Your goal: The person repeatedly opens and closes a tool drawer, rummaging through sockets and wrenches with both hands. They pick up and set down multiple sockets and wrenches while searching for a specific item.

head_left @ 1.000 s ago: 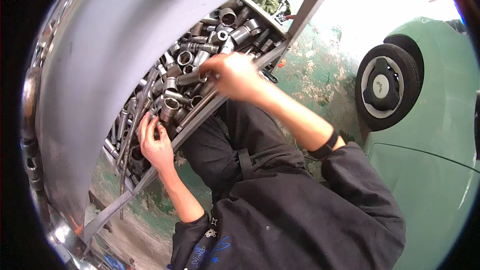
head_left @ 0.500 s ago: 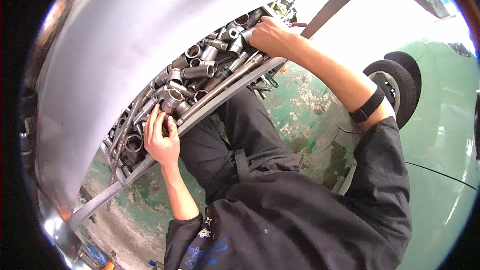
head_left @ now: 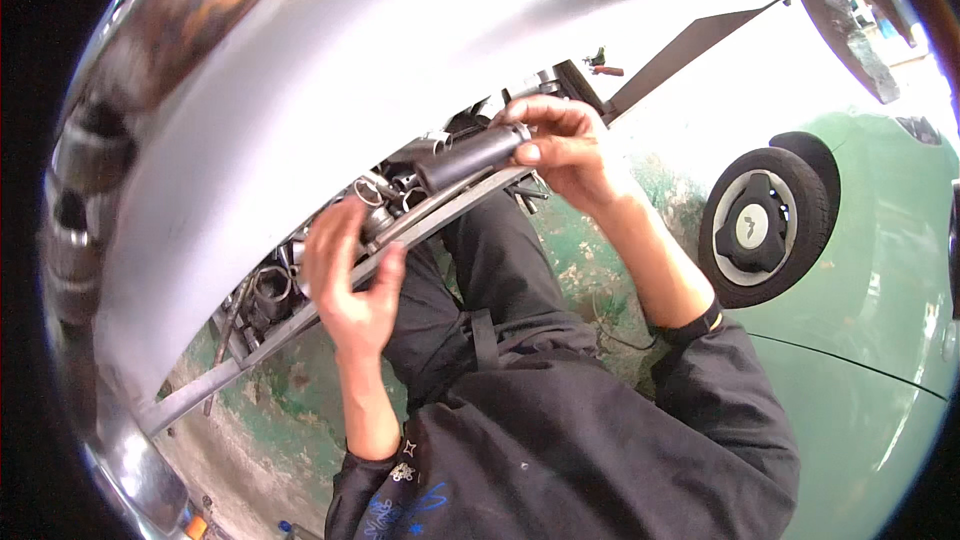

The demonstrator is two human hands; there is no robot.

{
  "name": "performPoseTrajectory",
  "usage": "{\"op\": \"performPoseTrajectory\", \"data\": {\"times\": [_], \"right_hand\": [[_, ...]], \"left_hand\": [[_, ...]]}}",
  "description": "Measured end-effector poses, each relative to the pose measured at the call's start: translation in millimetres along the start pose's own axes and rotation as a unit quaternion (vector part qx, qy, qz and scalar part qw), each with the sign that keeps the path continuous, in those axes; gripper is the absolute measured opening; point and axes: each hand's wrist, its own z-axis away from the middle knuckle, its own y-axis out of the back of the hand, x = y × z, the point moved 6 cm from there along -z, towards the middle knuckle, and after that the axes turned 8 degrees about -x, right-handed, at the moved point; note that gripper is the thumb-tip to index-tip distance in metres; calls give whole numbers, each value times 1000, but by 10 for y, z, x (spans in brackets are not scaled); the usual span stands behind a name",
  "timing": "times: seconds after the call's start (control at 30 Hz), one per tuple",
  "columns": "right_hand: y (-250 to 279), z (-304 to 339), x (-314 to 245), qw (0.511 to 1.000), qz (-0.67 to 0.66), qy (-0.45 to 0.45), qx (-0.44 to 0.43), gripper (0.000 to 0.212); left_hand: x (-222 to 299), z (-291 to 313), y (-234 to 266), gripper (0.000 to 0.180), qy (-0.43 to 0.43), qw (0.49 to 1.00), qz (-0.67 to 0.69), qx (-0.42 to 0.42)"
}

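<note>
A long, dark deep socket (head_left: pixel 468 160) is gripped at its right end between the thumb and fingers of my right hand (head_left: pixel 572 155). It lies slantwise over the open metal drawer (head_left: pixel 440 222). My left hand (head_left: pixel 355 290) is raised at the drawer's near edge, a little blurred, its thumb and fingers apart with nothing in them. Beside its fingertips sits a shiny, wide ring-shaped socket (head_left: pixel 368 190). Left of that hand, a large dark socket (head_left: pixel 272 285) lies among other sockets and bars. A long steel bar (head_left: pixel 430 204) runs along the drawer's front edge.
A large pale metal surface (head_left: pixel 300 70) overhangs the drawer and hides its far side. To the right stands a light green car (head_left: pixel 860 270), near a wheel (head_left: pixel 760 225). Worn green paint covers the floor (head_left: pixel 575 240) below the drawer.
My right hand has come back from the drawer's far right end with the dark deep socket in its grasp. My left hand has lifted off the sockets and moved slightly right.
</note>
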Motion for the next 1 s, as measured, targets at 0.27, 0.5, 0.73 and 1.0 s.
{"op": "performPoseTrajectory", "data": {"times": [0.27, 0.5, 0.73, 1.0], "right_hand": [[-446, 329, 574, 948, -304, 4, -96, 45], [-400, 354, 663, 990, -90, -107, -16, 38], [176, 53, -19, 754, 647, -54, 102, 25], [900, -434, -5, 496, 821, -282, -8, 25]], "left_hand": [[834, -477, -188, 42, -103, 977, 186, -5], [634, -330, -98, 31, -65, 990, 125, 1], [-405, -293, 251, 34, 112, 986, -110, -52], [-912, -142, -7, 38, 105, 971, -168, -134]]}}
